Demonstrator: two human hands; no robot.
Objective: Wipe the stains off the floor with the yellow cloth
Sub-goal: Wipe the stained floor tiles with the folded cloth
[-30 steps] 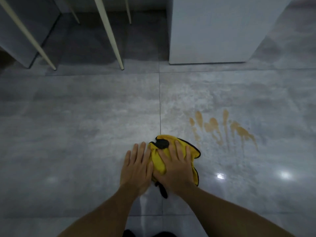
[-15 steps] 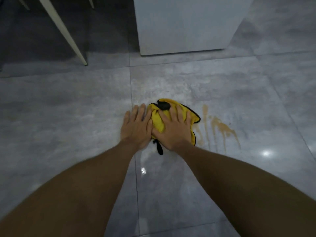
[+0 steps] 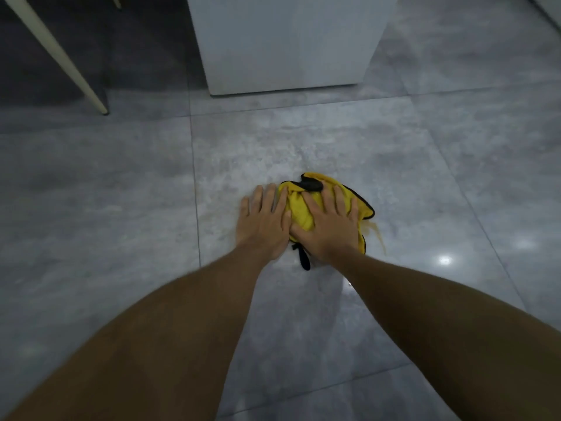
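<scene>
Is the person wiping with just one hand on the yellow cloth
No, the right hand lies flat on the yellow cloth and the left hand presses its left edge.

A single wide-angle camera sits on the person's head and looks forward and steeply down at the grey tiled floor (image 3: 121, 238). Both bare forearms enter from the bottom edge and narrow toward the middle of the picture, so the view follows the person's own line of sight. The left hand (image 3: 264, 223) and right hand (image 3: 329, 229) lie near the centre, close to the lens, on a yellow cloth (image 3: 299, 212). The far side of the floor fills the top edge, where a white cabinet base (image 3: 288, 44) stands ahead and a pale slanted furniture leg (image 3: 60, 56) crosses the top left corner. Straight tile seams lean outward toward the picture's sides. No second view shares this scene.
</scene>
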